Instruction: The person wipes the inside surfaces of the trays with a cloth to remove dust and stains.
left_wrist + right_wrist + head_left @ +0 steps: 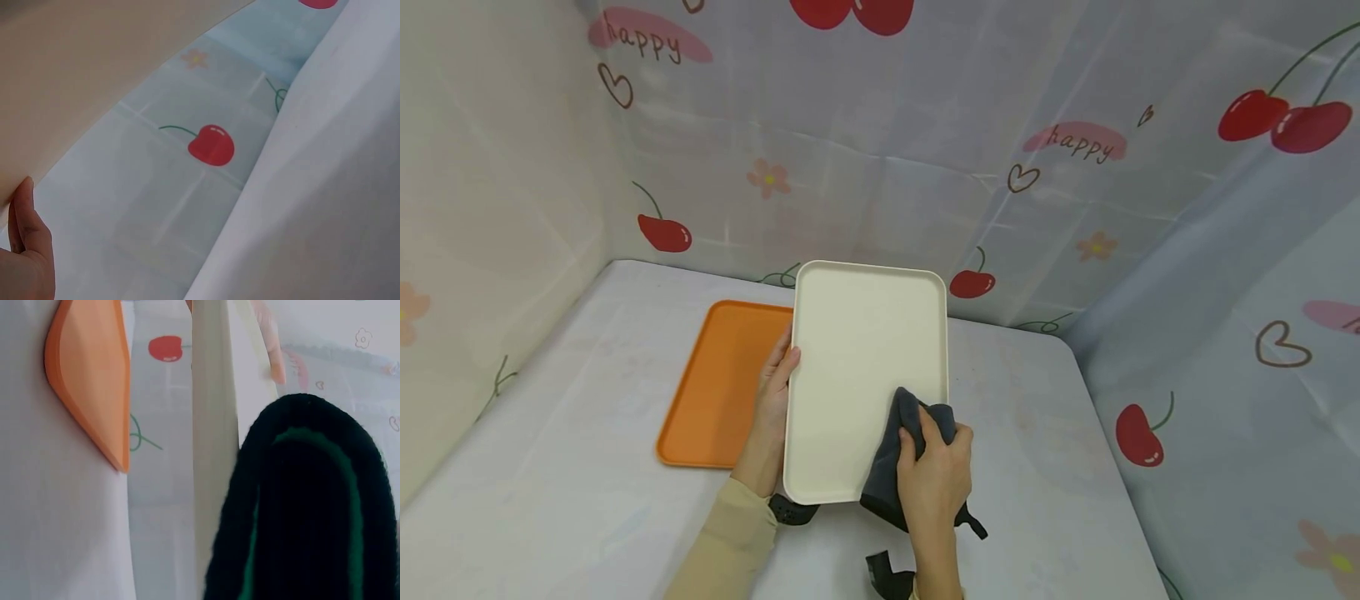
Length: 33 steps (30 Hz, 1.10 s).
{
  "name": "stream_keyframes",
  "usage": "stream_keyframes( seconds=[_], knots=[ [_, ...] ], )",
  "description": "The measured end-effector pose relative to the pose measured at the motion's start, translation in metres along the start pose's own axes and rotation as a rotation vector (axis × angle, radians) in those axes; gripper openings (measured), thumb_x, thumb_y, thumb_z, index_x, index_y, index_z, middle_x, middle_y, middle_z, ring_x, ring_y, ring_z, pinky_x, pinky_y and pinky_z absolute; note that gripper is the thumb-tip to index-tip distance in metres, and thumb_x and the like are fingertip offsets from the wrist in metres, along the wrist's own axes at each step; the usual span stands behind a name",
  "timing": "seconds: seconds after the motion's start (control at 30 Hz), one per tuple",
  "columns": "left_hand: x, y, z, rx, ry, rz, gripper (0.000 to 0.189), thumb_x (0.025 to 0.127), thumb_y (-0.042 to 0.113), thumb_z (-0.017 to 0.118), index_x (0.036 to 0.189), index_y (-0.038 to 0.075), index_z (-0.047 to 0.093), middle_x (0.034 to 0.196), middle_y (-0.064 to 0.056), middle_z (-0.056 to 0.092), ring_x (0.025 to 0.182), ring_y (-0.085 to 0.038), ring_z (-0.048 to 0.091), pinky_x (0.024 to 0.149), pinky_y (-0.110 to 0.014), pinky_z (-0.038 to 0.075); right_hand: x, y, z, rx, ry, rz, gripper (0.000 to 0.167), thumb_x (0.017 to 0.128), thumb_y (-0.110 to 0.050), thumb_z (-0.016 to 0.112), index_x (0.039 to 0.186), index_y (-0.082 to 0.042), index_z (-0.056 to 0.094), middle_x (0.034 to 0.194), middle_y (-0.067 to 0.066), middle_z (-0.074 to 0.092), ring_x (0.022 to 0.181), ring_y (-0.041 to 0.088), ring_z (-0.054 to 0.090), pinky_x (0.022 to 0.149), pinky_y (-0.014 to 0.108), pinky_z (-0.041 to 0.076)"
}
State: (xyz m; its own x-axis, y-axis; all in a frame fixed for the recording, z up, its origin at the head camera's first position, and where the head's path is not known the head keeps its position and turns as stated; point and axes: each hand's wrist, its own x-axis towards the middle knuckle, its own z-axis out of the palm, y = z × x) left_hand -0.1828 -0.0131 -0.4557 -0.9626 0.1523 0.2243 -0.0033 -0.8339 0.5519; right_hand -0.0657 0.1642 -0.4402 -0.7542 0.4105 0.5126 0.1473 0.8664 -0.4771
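Note:
A cream rectangular tray (865,350) is held up tilted over the table, its inner face toward the head camera. My left hand (771,400) grips its left edge, thumb on the rim and fingers behind; in the left wrist view the fingers (31,219) meet the tray's underside (81,69). My right hand (936,475) holds a bunched dark grey cloth (883,467) against the tray's lower right part. In the right wrist view the folded cloth (300,419) hides most of that hand, and the tray (212,425) shows edge-on.
An orange tray (715,400) lies flat on the white table (587,417), left of and partly behind the cream one. A curtain with cherries (880,108) hangs behind the table and along its sides. Black wrist straps (793,510) are on both arms.

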Motion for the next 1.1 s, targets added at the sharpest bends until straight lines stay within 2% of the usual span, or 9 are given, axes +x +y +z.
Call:
stream_keyframes(
  seconds=[0.27,0.43,0.57,0.77,0.9,1.1],
  knots=[
    [0.000,-0.002,0.000,0.032,0.038,0.003,0.042,0.106,0.008,0.039,0.145,0.020,0.049,0.129,0.008,0.063,0.108,-0.008,0.065,0.089,-0.023,0.056,-0.009,-0.017,0.006,0.006,-0.019,-0.088,0.038,0.078,-0.021,0.082,0.115,-0.016,0.073,0.107,0.023,0.056,0.081,0.032,0.061,0.051,0.041,0.048],
    [0.000,-0.002,0.000,0.072,0.071,-0.011,0.044,0.105,0.011,0.041,0.149,0.017,0.042,0.130,0.009,0.062,0.111,-0.007,0.063,0.091,-0.023,0.054,-0.014,-0.028,0.010,0.023,-0.025,-0.153,0.040,0.076,-0.020,0.084,0.114,-0.015,0.074,0.104,0.021,0.057,0.080,0.029,0.060,0.054,0.038,0.048],
    [0.001,-0.003,0.001,0.071,0.067,-0.008,0.046,0.105,0.010,0.040,0.151,0.016,0.038,0.131,0.009,0.061,0.113,-0.007,0.062,0.093,-0.023,0.053,-0.018,-0.039,0.012,0.045,-0.040,-0.210,0.042,0.074,-0.019,0.086,0.113,-0.014,0.074,0.104,0.020,0.057,0.080,0.027,0.060,0.054,0.037,0.050],
    [0.001,-0.003,0.001,0.021,0.046,-0.009,0.045,0.106,0.008,0.037,0.150,0.018,0.041,0.132,0.008,0.059,0.115,-0.008,0.061,0.096,-0.022,0.052,-0.025,-0.055,0.016,0.063,-0.050,-0.319,0.042,0.071,-0.019,0.087,0.112,-0.015,0.075,0.101,0.017,0.057,0.077,0.024,0.059,0.053,0.033,0.048],
    [0.001,-0.003,0.001,0.022,0.059,-0.032,0.044,0.106,0.009,0.039,0.148,0.020,0.044,0.129,0.008,0.062,0.111,-0.008,0.063,0.093,-0.022,0.053,-0.031,-0.065,0.019,0.064,-0.070,-0.382,0.042,0.071,-0.021,0.087,0.111,-0.016,0.076,0.100,0.016,0.057,0.076,0.022,0.058,0.053,0.028,0.044],
    [0.001,-0.003,0.002,0.032,0.085,-0.047,0.042,0.106,0.009,0.039,0.142,0.024,0.052,0.124,0.009,0.066,0.106,-0.007,0.065,0.090,-0.022,0.054,-0.035,-0.070,0.021,0.064,-0.062,-0.404,0.043,0.068,-0.020,0.089,0.109,-0.017,0.076,0.100,0.015,0.057,0.078,0.022,0.058,0.053,0.027,0.044]
  ],
)
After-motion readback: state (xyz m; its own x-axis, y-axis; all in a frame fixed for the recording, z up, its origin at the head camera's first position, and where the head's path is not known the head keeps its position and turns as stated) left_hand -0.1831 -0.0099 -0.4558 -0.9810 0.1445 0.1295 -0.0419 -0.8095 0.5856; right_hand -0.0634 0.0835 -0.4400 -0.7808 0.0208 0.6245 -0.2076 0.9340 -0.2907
